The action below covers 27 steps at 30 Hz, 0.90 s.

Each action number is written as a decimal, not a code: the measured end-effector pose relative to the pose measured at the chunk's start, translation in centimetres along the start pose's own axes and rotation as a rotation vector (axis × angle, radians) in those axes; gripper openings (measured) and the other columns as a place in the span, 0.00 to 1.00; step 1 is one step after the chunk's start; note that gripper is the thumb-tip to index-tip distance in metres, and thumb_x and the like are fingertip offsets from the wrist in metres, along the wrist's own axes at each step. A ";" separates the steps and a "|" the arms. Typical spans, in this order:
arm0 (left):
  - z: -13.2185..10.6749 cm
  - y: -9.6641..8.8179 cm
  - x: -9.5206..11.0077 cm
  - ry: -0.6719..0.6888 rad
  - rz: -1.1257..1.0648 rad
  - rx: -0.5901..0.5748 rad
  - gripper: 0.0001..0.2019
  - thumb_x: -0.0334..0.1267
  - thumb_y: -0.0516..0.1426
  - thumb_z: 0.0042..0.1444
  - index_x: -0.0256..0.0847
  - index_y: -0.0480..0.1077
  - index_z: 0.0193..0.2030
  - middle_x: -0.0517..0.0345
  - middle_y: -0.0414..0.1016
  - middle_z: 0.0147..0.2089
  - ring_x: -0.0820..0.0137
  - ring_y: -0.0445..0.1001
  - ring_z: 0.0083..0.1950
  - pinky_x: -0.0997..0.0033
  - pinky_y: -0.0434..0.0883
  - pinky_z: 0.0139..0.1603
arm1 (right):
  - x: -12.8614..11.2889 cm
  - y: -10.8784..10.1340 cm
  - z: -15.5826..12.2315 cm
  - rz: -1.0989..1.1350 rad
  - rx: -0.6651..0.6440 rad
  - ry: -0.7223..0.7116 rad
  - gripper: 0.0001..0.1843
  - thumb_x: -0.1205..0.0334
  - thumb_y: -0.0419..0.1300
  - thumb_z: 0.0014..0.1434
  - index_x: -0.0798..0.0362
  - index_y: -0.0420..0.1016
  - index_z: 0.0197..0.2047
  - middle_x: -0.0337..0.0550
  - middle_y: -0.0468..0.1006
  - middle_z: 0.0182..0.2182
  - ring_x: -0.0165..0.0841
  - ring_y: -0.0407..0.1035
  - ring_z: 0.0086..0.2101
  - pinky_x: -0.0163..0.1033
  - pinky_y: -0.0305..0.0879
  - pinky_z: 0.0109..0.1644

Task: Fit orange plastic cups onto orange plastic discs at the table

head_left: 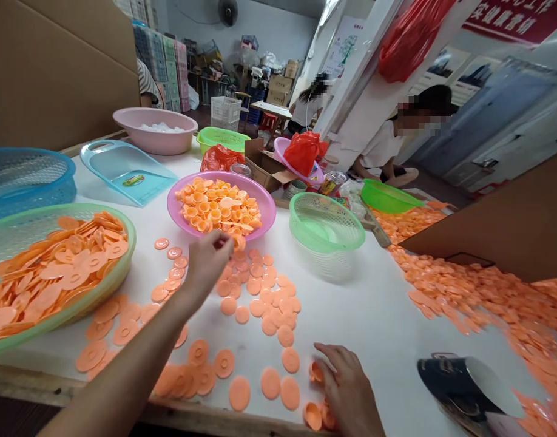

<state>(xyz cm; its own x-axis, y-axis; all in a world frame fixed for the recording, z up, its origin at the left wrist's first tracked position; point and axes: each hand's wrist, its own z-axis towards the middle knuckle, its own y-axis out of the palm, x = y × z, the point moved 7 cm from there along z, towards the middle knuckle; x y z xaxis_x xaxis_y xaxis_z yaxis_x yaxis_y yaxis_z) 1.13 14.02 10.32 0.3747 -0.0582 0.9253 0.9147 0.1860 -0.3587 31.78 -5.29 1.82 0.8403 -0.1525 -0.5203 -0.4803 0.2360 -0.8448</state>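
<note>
**Left hand** (208, 264): up over the table, just beside the rim of the pink plastic bowl (270, 206). Nothing much to see of the palm from up here, just the back of my hand.

**Left fingers** (221, 241): bunched together at an orange disc (237, 243) by the bowl's rim. My hand hides the tips, so I can't tell if they're actually clamped on it.

**Right hand** (346, 388): low down by the wooden table edge (42, 379), partly cut off at the bottom of the shot.

**Right fingers** (328, 354): spread apart and curving over a cupped orange disc (316, 372). Can't tell if they're gripping it or just touching.

**Orange discs** (255, 291): heaped in the bowl, scattered across the white tabletop (374, 321), and piled in the big green basket (124, 243) on my left. There's a huge spread of them off to the right (465, 297).

**Nearby**: a light green colander (326, 221) sits right of the bowl, with a blue basket (33, 176) and a teal dustpan (128, 173) further left.

**Hard to make out**: a blurry black-and-silver object (451, 388) at bottom right is cut off, no idea what it is. A cardboard sheet (497, 224) blocks part of the pile.

**Background**: a co-worker (383, 145) sits on the floor, well away from the table.
</note>
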 end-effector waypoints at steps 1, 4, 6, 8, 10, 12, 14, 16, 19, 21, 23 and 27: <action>1.7 -0.6 0.9 0.024 0.052 0.049 0.07 0.40 0.58 0.52 0.40 0.74 0.31 0.61 0.76 0.26 0.71 0.75 0.28 0.72 0.70 0.34 | 0.6 0.2 0.0 -0.005 -0.033 0.034 0.15 0.58 0.52 0.58 0.49 0.80 0.39 0.47 0.79 0.36 0.42 0.72 0.40 0.46 0.68 0.43; 3.9 -1.8 2.1 0.079 0.178 0.117 0.10 0.40 0.61 0.49 0.39 0.77 0.38 0.58 0.79 0.34 0.72 0.74 0.30 0.71 0.70 0.37 | 1.0 0.6 -0.2 0.020 -0.096 0.123 0.14 0.59 0.51 0.57 0.50 0.79 0.34 0.46 0.79 0.33 0.40 0.72 0.38 0.44 0.67 0.41; 2.5 -2.2 1.6 0.127 0.213 0.087 0.11 0.40 0.61 0.50 0.40 0.77 0.39 0.58 0.79 0.37 0.72 0.73 0.32 0.71 0.69 0.37 | 0.2 0.6 -0.1 0.073 -0.088 0.162 0.13 0.59 0.52 0.56 0.50 0.78 0.33 0.45 0.79 0.33 0.39 0.72 0.37 0.43 0.66 0.41; -0.7 -1.7 0.0 0.162 0.237 -0.084 0.07 0.39 0.59 0.52 0.42 0.77 0.35 0.60 0.79 0.35 0.71 0.73 0.32 0.71 0.68 0.36 | -1.4 1.0 0.1 0.174 -0.088 0.193 0.11 0.58 0.53 0.56 0.50 0.76 0.32 0.43 0.79 0.32 0.37 0.72 0.34 0.40 0.65 0.39; -5.1 -0.4 -2.4 0.176 0.287 -0.365 0.04 0.36 0.59 0.52 0.43 0.76 0.31 0.60 0.78 0.32 0.70 0.72 0.35 0.70 0.66 0.37 | -3.8 2.4 0.3 0.302 -0.160 0.202 0.08 0.59 0.55 0.56 0.50 0.74 0.29 0.40 0.78 0.28 0.34 0.71 0.30 0.37 0.64 0.35; -9.5 0.7 -5.0 0.201 0.403 -0.582 0.04 0.32 0.60 0.49 0.44 0.76 0.31 0.59 0.77 0.34 0.67 0.71 0.40 0.67 0.63 0.40 | -6.8 4.7 0.4 0.415 -0.307 0.181 0.06 0.61 0.58 0.54 0.51 0.73 0.27 0.37 0.76 0.23 0.32 0.68 0.26 0.35 0.62 0.31; -12.6 1.6 -7.2 0.229 0.530 -0.691 0.08 0.29 0.61 0.46 0.45 0.76 0.33 0.58 0.76 0.37 0.64 0.69 0.43 0.64 0.59 0.42 | -9.3 6.7 0.3 0.489 -0.429 0.167 0.05 0.63 0.59 0.52 0.51 0.73 0.27 0.36 0.75 0.22 0.30 0.67 0.25 0.33 0.61 0.29; -14.2 2.3 -8.3 0.248 0.589 -0.721 0.09 0.29 0.61 0.47 0.46 0.76 0.34 0.58 0.74 0.39 0.64 0.68 0.45 0.62 0.56 0.42 | -10.4 8.0 0.4 0.526 -0.473 0.183 0.04 0.64 0.59 0.52 0.52 0.74 0.27 0.36 0.75 0.21 0.29 0.67 0.24 0.33 0.60 0.28; -14.4 3.4 -7.9 0.280 0.563 -0.693 0.06 0.30 0.59 0.51 0.44 0.75 0.34 0.57 0.73 0.39 0.65 0.66 0.45 0.61 0.54 0.44 | -10.2 8.8 0.7 0.538 -0.467 0.226 0.04 0.63 0.60 0.51 0.52 0.73 0.26 0.36 0.74 0.21 0.29 0.66 0.23 0.32 0.60 0.27; -14.0 4.0 -7.3 0.298 0.545 -0.664 0.04 0.31 0.58 0.54 0.43 0.75 0.33 0.56 0.73 0.39 0.65 0.66 0.46 0.61 0.54 0.45 | -9.6 9.0 1.0 0.515 -0.457 0.242 0.04 0.64 0.60 0.50 0.53 0.72 0.25 0.36 0.73 0.19 0.29 0.66 0.23 0.32 0.59 0.26; -13.9 4.6 -6.9 0.305 0.535 -0.652 0.04 0.32 0.58 0.55 0.42 0.75 0.33 0.56 0.72 0.38 0.65 0.66 0.45 0.60 0.54 0.45 | -9.2 9.1 1.2 0.483 -0.433 0.243 0.04 0.65 0.59 0.49 0.53 0.71 0.24 0.35 0.72 0.19 0.28 0.65 0.22 0.32 0.58 0.25; -14.4 5.2 -7.2 0.320 0.489 -0.686 0.07 0.33 0.55 0.57 0.41 0.74 0.30 0.55 0.71 0.36 0.66 0.66 0.41 0.62 0.56 0.43 | -9.4 9.7 1.4 0.458 -0.394 0.237 0.06 0.65 0.58 0.49 0.52 0.67 0.22 0.34 0.70 0.18 0.28 0.63 0.21 0.31 0.56 0.24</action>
<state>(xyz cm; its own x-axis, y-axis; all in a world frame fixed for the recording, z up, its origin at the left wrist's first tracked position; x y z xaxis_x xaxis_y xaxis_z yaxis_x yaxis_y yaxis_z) 5.41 1.32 0.04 0.6762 -0.4156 0.6082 0.4930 -0.3582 -0.7929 19.55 -0.26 -1.32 0.4715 -0.3380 -0.8145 -0.8712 -0.0355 -0.4896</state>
